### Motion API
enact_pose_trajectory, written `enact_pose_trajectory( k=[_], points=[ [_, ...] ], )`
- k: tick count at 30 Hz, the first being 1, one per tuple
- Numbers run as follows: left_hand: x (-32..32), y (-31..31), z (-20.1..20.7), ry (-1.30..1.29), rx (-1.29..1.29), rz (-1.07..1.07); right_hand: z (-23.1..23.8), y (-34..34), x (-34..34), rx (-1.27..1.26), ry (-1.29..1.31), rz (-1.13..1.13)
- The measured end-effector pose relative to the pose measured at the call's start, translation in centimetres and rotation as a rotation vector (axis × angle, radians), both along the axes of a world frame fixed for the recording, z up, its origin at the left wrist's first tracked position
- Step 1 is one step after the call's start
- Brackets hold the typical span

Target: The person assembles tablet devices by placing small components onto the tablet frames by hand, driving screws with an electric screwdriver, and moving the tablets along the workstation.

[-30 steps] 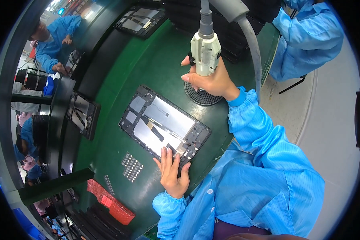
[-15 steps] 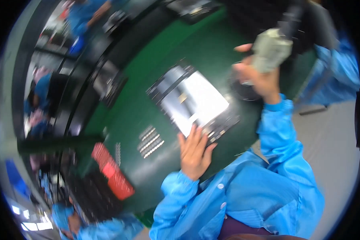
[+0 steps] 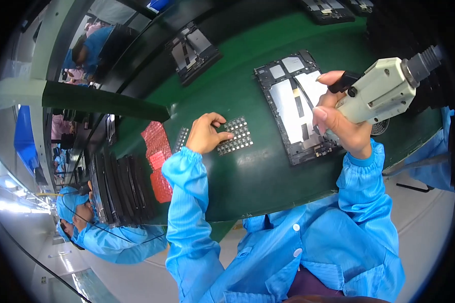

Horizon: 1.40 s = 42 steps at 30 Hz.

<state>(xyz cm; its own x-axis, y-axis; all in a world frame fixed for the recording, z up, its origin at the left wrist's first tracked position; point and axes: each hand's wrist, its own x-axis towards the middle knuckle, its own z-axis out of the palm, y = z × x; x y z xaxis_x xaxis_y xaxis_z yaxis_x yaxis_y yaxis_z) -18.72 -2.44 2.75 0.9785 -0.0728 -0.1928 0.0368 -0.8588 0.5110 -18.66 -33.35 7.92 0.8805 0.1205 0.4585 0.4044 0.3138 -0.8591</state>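
Observation:
My right hand (image 3: 345, 123) is wrapped round a cream-coloured electric screwdriver (image 3: 379, 91), with its black lever near my fingers. The tool's ribbed end points up and to the right. Its other end is hidden by my hand, over the right side of a tablet-like device (image 3: 288, 103). This device lies with its back off, showing silvery panels, a dark ribbon cable and a black frame. To its left, my left hand (image 3: 205, 134) has curved fingers, thumb and forefinger apart. The thumb touches rows of small metal parts (image 3: 236, 136) on the green table.
Left of my left hand lie a small strip of parts (image 3: 181, 140) and red bubble wrap (image 3: 156, 156). Black panels (image 3: 121, 187) stand stacked beside a co-worker (image 3: 86, 217). Another opened device (image 3: 192, 53) rests farther back, and a post-mounted bar (image 3: 106, 103) crosses the left.
My left hand has left the device's lower edge and moved left to the small parts. The view has shifted. My right hand still holds the screwdriver, nearer the device.

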Motion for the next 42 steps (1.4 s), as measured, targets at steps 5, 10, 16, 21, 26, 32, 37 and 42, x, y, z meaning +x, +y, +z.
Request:
enact_pose_trajectory(
  k=[5,10,16,21,26,32,37,42],
  points=[
    [1.8,0.5,0.5,0.277,-0.436,0.086,-0.5,0.5,-0.1,-0.026,0.031,0.021],
    [1.7,0.4,0.5,0.269,-0.448,0.149,-0.9,0.3,-0.1,0.004,0.078,0.025],
    [0.3,-1.5,0.7,-0.033,-0.037,0.097,-0.8,0.2,-0.4,-0.012,0.077,0.016],
    [-1.2,-2.8,1.9,-0.152,-0.132,0.088,-0.7,0.2,-0.7,-0.039,0.108,0.015],
    [-4.1,-8.3,-0.1,0.063,-0.869,0.186,-0.9,0.4,-0.2,-0.077,0.072,0.048],
    [-4.6,-12.8,-2.1,0.051,-0.983,0.2,-0.8,0.7,-0.3,-0.101,0.058,0.085],
    [-4.1,-13.0,-3.1,-0.071,-0.944,0.184,-1.0,0.4,-0.3,-0.099,0.036,0.095],
    [-3.5,-12.5,-2.7,-0.039,-0.781,0.129,-1.2,0.8,-0.5,-0.075,0.087,0.102]
  ],
)
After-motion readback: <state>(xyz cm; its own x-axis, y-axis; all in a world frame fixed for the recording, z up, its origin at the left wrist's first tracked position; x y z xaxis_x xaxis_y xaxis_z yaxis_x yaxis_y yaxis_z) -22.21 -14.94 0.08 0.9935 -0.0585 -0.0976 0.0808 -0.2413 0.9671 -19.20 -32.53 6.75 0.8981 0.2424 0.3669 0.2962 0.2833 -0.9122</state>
